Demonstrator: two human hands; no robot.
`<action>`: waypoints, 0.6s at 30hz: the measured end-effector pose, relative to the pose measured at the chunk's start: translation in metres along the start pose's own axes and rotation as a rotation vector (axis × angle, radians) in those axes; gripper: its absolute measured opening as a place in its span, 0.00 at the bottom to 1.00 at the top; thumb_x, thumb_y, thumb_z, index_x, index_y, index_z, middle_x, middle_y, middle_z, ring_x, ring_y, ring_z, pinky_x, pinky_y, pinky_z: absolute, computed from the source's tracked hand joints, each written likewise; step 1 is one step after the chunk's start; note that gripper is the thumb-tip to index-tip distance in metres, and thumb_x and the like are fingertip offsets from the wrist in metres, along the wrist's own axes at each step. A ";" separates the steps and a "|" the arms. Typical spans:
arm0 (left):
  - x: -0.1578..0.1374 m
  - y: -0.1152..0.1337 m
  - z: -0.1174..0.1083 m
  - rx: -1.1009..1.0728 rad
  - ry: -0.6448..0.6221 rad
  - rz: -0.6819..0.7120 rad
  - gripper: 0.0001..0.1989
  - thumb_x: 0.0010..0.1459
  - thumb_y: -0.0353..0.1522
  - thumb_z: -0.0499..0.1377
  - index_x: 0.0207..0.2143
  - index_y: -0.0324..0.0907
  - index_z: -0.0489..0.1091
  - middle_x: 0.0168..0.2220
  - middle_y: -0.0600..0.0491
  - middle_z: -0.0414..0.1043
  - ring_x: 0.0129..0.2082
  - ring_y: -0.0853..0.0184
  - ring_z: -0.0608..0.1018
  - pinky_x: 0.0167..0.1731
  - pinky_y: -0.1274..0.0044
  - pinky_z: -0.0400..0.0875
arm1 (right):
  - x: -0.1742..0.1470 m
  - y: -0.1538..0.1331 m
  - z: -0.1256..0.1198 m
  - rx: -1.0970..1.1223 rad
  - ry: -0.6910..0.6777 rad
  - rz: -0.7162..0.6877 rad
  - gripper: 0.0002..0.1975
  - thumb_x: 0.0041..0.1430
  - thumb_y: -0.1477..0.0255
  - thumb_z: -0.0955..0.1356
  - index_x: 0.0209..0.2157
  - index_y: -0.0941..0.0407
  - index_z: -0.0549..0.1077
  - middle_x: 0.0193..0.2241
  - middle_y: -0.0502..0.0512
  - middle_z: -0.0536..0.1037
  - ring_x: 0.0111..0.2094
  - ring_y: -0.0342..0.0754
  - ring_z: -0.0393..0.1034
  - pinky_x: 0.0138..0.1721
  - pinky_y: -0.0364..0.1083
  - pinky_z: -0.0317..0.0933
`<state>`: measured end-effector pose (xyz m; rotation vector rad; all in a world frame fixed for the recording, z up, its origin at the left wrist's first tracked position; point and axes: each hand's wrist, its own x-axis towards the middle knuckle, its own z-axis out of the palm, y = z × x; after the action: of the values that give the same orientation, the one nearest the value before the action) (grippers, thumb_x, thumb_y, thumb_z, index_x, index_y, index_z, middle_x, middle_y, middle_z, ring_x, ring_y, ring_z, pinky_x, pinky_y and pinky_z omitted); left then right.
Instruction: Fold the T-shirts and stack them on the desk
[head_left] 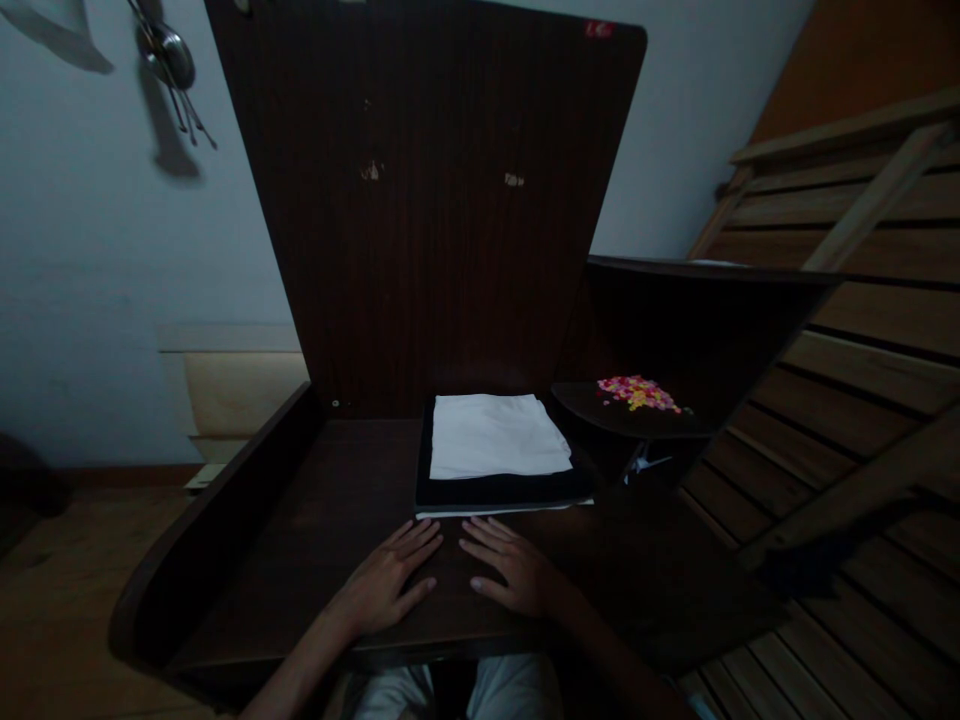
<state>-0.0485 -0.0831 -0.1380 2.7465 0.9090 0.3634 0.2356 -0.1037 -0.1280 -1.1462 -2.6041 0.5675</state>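
My left hand [390, 580] lies flat on the dark wooden desk [352, 470], fingers stretched out and holding nothing. To its right my right hand [514, 570] also rests flat on the desk top, its fingers apart. Just beyond the fingertips is a stack: a folded white cloth [495, 435] on top of a flat black item [495, 492], with a thin white edge showing underneath. Whether the black item is cloth or a board I cannot tell.
On a small shelf [577, 400] at the right lies a pile of small pink, red and yellow pieces [637, 392]. A tall dark back panel [442, 250] rises behind the stack. A raised side [217, 530] bounds the desk at left; wooden slats [885, 400] stand at right.
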 end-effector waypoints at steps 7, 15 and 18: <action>-0.001 -0.001 0.000 0.005 0.018 0.021 0.29 0.67 0.41 0.49 0.68 0.48 0.51 0.68 0.48 0.52 0.67 0.59 0.57 0.64 0.58 0.55 | -0.001 0.001 0.001 0.000 0.007 -0.007 0.29 0.65 0.59 0.63 0.64 0.56 0.62 0.66 0.62 0.56 0.68 0.57 0.47 0.67 0.61 0.44; -0.001 -0.001 0.001 0.024 -0.007 0.006 0.29 0.67 0.42 0.48 0.68 0.47 0.51 0.68 0.48 0.52 0.68 0.60 0.56 0.64 0.59 0.56 | -0.001 0.002 0.001 0.009 -0.001 -0.005 0.29 0.65 0.59 0.63 0.64 0.55 0.62 0.67 0.61 0.55 0.68 0.56 0.46 0.67 0.60 0.43; -0.001 -0.003 0.003 0.021 0.011 0.015 0.29 0.67 0.42 0.49 0.68 0.48 0.50 0.68 0.48 0.52 0.67 0.59 0.57 0.64 0.59 0.56 | -0.001 0.003 0.002 0.019 0.012 -0.006 0.29 0.65 0.59 0.64 0.64 0.54 0.62 0.67 0.60 0.55 0.68 0.56 0.46 0.67 0.60 0.43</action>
<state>-0.0500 -0.0818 -0.1417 2.7751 0.8998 0.3734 0.2374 -0.1035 -0.1314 -1.1314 -2.5856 0.5816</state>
